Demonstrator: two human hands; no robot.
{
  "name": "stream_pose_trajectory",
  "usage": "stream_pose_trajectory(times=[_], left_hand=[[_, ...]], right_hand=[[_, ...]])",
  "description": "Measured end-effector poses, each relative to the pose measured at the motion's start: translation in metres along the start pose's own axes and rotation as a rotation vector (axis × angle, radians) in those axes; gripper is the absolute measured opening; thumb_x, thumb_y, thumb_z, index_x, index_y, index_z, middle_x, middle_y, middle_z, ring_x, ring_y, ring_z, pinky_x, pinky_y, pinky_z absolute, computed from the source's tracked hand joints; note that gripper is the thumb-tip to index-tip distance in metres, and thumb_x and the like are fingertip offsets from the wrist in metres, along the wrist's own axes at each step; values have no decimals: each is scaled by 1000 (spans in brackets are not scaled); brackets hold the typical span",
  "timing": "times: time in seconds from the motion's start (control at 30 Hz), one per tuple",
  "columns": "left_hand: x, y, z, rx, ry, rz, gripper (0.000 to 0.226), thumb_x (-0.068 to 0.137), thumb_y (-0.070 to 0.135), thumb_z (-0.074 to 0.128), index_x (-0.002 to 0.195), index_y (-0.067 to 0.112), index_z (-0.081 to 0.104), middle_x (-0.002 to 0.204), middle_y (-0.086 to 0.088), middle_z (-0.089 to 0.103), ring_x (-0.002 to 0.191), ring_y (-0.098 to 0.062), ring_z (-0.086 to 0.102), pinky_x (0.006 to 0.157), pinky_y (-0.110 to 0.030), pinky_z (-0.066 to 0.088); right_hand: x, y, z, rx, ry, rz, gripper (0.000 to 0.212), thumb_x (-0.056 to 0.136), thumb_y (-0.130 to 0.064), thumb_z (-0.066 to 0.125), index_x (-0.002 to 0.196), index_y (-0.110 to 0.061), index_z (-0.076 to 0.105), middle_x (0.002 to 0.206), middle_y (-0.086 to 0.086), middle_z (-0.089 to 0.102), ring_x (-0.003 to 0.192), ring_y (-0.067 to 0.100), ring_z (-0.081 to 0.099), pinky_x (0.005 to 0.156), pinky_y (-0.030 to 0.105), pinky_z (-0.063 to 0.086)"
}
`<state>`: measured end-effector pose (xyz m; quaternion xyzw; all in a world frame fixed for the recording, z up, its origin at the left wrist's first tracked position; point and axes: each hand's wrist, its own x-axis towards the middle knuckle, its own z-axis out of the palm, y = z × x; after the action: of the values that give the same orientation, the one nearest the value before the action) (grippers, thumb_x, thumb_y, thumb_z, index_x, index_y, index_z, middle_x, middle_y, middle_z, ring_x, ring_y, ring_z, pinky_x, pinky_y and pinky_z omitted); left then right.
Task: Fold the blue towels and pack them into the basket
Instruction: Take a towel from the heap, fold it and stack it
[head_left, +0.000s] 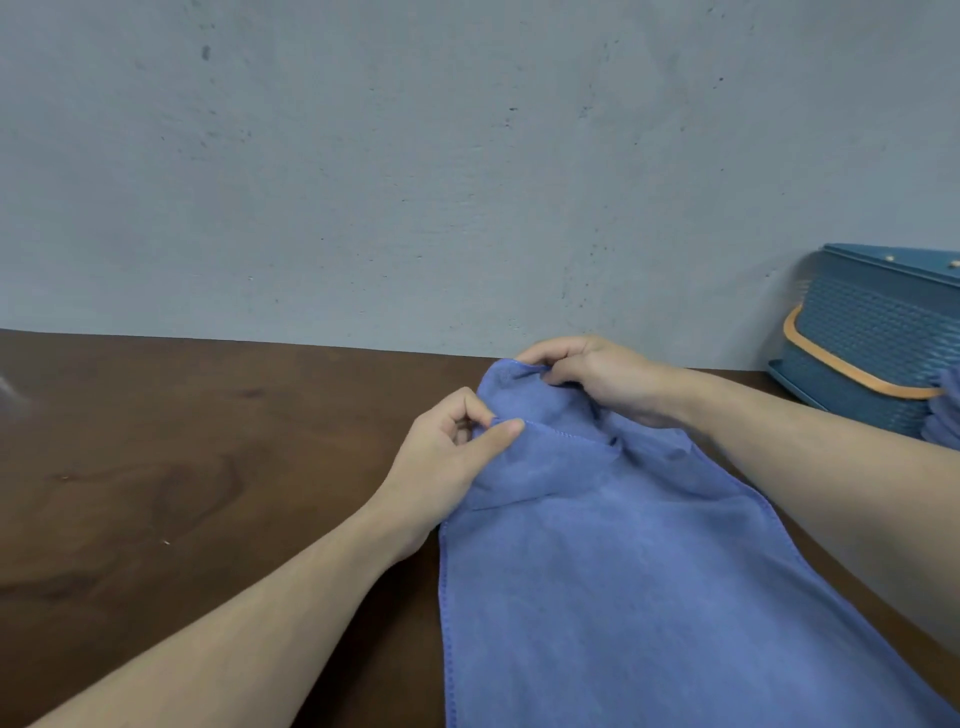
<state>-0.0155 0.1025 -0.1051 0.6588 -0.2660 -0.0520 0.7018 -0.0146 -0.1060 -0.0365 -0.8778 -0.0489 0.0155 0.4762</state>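
Head view – both hands pinching blue towel

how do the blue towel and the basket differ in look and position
The blue towel is soft, smooth cloth, spread on the table toward the viewer; the basket is rigid, woven-textured, with an orange band, against the wall. The left hand and right hand pinch the towel; neither touches the basket. Both are blue.
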Motion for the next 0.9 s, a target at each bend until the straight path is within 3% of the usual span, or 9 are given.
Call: stream_pose_trajectory(times=[0.1,0.23,0.3,0.4,0.53,0.63,0.73,0.83,0.9], left_hand=[[2,1,1,18,132,68,23,93,17,71,78,14,54,66,-3,46,63,-18,37,58,-24,35],[3,1,4,57,128,95,21,93,18,71,79,15,56,74,-7,53,65,-23,40,62,-36,35],[5,3,7,103,127,109,19,93,18,71,81,14,58,75,2,56,65,-23,42,63,-36,35],[16,8,7,180,207,142,18,92,18,72,80,15,59,74,12,60,64,-16,47,63,-31,40],[26,-2,-4,333,306,95,20,93,24,69,80,16,55,69,6,59,55,-9,43,58,-24,39],[26,-9,-8,447,279,58,18,93,23,68,82,15,56,59,12,53,52,-5,42,53,-15,37],[28,-11,-9,434,301,37,16,94,22,68,86,13,58,73,-1,58,56,-5,45,55,-12,38],[30,-12,-11,449,376,42,15,93,25,68,85,17,59,93,-4,61,69,-2,54,62,-11,40],[28,-11,-12,431,396,27,16,93,27,68,83,19,58,89,-6,64,70,-7,55,64,-21,41]], right_hand=[[-2,-1,-2,-89,-6,22,46,94,2,38,105,-26,73,77,-18,69,59,-2,57,50,12,41],[-4,3,2,-90,1,-23,39,96,-3,46,101,-30,74,101,-6,75,82,6,64,75,23,49],[-3,0,3,-49,0,-53,35,98,-4,49,103,-27,74,106,-3,75,89,9,66,83,28,51],[4,0,4,-93,83,-136,34,100,-1,50,113,-27,67,101,-11,68,84,4,61,74,13,47],[0,28,-15,-207,321,-176,30,96,-3,55,104,-29,67,95,-9,65,72,1,53,76,15,43],[-27,53,-38,-319,269,-77,19,95,-9,63,96,-27,70,87,-16,67,70,-11,56,75,10,40],[-55,75,-59,-338,187,30,9,89,-26,77,95,-29,72,81,-15,68,73,-1,59,73,12,44],[-77,88,-72,-330,116,167,35,76,-45,85,103,-30,70,79,-8,67,68,4,57,71,20,44],[-88,93,-78,-348,124,211,40,73,-46,87,104,-28,69,77,-6,64,64,6,55,67,21,42]])
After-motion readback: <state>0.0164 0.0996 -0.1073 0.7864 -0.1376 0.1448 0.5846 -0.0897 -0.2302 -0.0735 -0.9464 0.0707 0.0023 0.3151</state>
